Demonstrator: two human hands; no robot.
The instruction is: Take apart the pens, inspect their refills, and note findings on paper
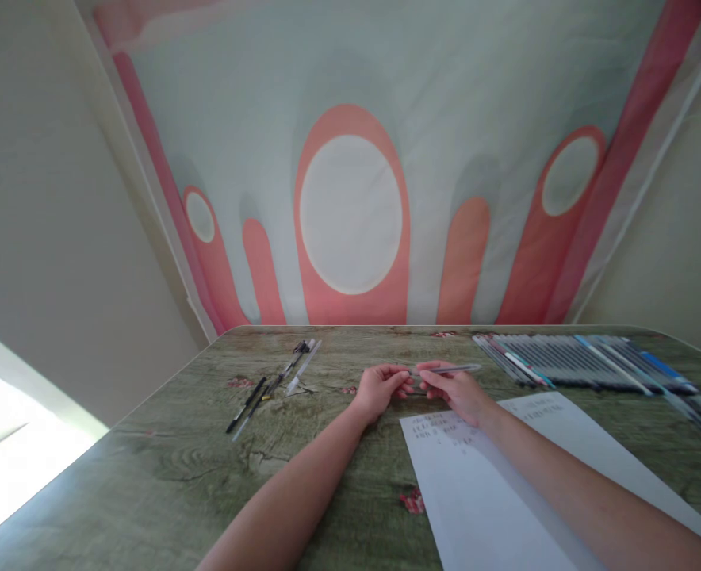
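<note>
A clear-barrelled pen [462,368] lies nearly level between my two hands above the middle of the table. My right hand [458,392] grips its barrel, and the back end sticks out to the right. At the pen's left end, my left hand [381,390] pinches with thumb and fingertips; a small dark part shows there, too small to make out. Under my right hand and forearm is a white sheet of paper [505,492] with several lines of handwriting near its top.
To the right, many pens [546,357] lie side by side in a row, with more pens [699,416] at the right edge. Several loose pens and pen parts [276,381] lie at left. The wood-patterned table [178,468] meets a printed backdrop [350,309] behind.
</note>
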